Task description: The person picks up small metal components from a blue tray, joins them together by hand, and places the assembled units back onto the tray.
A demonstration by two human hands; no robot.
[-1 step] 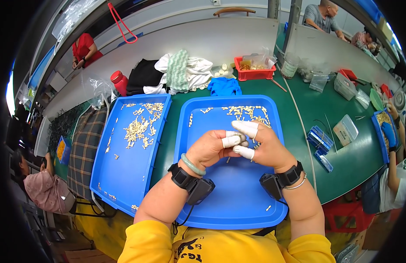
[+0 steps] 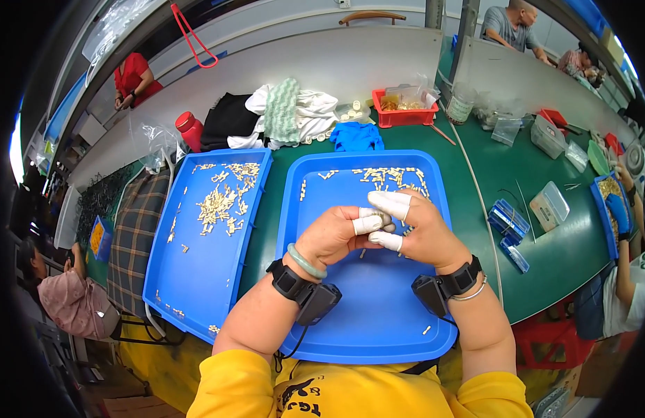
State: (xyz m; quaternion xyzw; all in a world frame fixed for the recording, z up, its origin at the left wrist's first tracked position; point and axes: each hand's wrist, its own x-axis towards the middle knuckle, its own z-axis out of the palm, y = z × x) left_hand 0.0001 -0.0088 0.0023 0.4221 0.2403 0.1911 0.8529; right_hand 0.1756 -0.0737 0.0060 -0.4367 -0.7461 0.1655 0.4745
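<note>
My left hand (image 2: 337, 235) and my right hand (image 2: 421, 227) meet over the middle of a blue tray (image 2: 364, 327). White finger covers wrap the thumbs and some fingertips. Both hands are closed in a pinch, fingertips together; a greyish bit shows between them, too small and covered to name. Small brass-coloured metal pieces (image 2: 381, 175) lie in the tray's far part, and a single piece (image 2: 426, 330) rests near its front right. To the left, a second blue tray (image 2: 190, 279) holds a heap of similar pieces (image 2: 218, 207).
Behind the trays are a red bottle (image 2: 189, 132), folded cloths (image 2: 284, 115), a blue cloth (image 2: 356, 137) and a red bin (image 2: 406, 115). A white cable (image 2: 479, 188) crosses the green table on the right, near blue plastic boxes (image 2: 508, 223). Other people sit at both sides.
</note>
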